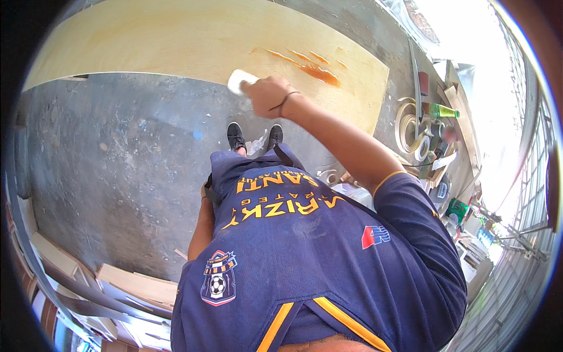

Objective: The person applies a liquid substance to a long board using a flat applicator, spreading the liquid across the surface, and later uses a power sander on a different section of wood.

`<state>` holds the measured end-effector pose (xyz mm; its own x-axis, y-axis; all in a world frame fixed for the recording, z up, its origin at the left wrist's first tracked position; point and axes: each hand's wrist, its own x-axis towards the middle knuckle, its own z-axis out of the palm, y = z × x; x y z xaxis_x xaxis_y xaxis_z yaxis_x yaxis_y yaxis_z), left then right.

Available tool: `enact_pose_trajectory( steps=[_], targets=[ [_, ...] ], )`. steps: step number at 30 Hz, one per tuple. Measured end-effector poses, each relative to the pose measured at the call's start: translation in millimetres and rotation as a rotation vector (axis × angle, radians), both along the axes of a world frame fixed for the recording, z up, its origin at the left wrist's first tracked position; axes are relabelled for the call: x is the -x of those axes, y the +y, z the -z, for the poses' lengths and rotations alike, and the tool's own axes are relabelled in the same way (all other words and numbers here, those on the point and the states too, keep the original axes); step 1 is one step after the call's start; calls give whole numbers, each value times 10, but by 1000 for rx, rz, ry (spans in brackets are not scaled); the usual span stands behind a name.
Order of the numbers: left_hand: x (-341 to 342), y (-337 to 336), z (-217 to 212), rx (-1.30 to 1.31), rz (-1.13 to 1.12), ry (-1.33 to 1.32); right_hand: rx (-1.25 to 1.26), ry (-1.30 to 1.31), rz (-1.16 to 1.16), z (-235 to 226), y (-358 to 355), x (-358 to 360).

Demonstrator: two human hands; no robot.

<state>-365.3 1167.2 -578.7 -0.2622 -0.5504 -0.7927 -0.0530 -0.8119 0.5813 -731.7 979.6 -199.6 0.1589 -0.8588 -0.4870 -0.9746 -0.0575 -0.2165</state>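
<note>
A grey, scuffed floor [105,176] spreads below me, and beyond my feet a long pale board [146,41] crosses from left to right, its far edge partly cut off by the top of the view. My navy shirt [311,252] fills the lower middle, with large yellow lettering [275,205] upside down across the front. My right arm [346,141] reaches out from the shoulder on a forward-left diagonal, nearly straight, bringing my right hand [270,95] over the board's near edge. My left forearm [201,232] runs down along my side; my left hand [204,191] is mostly hidden by the shirt, so I cannot tell whether it is spread or closed. Two black shoes [255,136] point toward the board. On the board, to the right of my right hand, lie glossy orange-brown streaks [319,73]. That hand's fingers are closed around a flat white piece [241,81], which sticks out to the left by the board's near edge; the piece is blurred, and I cannot tell whether it touches the board. The shirt also bears a football crest [219,278] and a smaller red-and-blue badge [375,236]. A thin dark band [284,104] circles my right wrist.
</note>
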Motion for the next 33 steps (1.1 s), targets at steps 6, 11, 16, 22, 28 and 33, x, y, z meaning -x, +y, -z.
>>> enact_pose_trajectory(
  steps=[6, 11, 16, 22, 28, 33],
  targets=[
    [-23, -257, 42, 106, 93, 29, -28, -147, 4, -269, 318, 183],
    [-331, -140, 489, -105, 23, 29, 10, 32, 158, -120, 551, 930],
    [18, -246, -49, -52, 7, 87, -7, 69, -25, -172, 922, 467],
    [-23, -395, 24, -227, -155, 279, -55, 115, 304, -403, 1032, 1146],
    [-11, -575, 132, -26, 142, 44, -122, 30, 207, -247, 1406, 908],
    [68, -678, -294, -136, -40, 60, -4, -23, 469, -515, 1271, 1290]
  ],
)
